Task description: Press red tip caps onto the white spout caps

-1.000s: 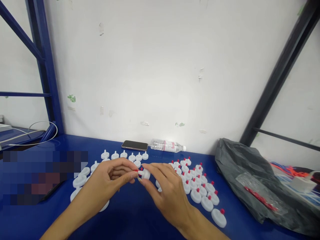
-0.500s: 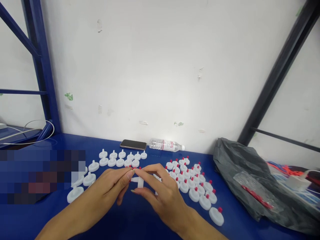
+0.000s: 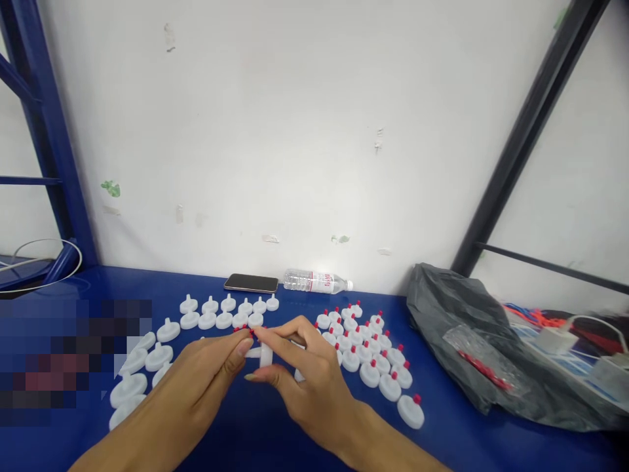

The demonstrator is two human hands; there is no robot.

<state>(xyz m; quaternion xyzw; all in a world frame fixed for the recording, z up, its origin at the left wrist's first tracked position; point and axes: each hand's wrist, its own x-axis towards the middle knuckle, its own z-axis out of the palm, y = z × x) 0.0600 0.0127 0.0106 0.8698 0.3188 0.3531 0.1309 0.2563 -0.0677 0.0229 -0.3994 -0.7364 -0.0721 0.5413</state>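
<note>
Between the thumb and fingers of my right hand [image 3: 314, 373] is a white nozzle cap [image 3: 266, 354], turned on its side with its spout toward the left. My left hand [image 3: 211, 367] is closed at the spout's tip, thumb against fingers; what it pinches there is hidden. Small red tips [image 3: 251, 330] show just behind my fingertips. To the left stand several white nozzle caps [image 3: 158, 356] with bare spouts pointing up. On the right, several more white nozzle caps [image 3: 370, 372] have red tips on their spouts.
A phone [image 3: 251, 282] and a clear plastic bottle [image 3: 317, 281] lie along the wall on the blue table [image 3: 275, 432]. At right, a dark plastic bag [image 3: 442, 308] carries a clear bag of red pieces [image 3: 484, 369], near a white plug [image 3: 555, 339]. The far left is blurred out.
The view has shifted, so the table items appear a little further left. Both hands keep nearly the same pose around the white nozzle cap.
</note>
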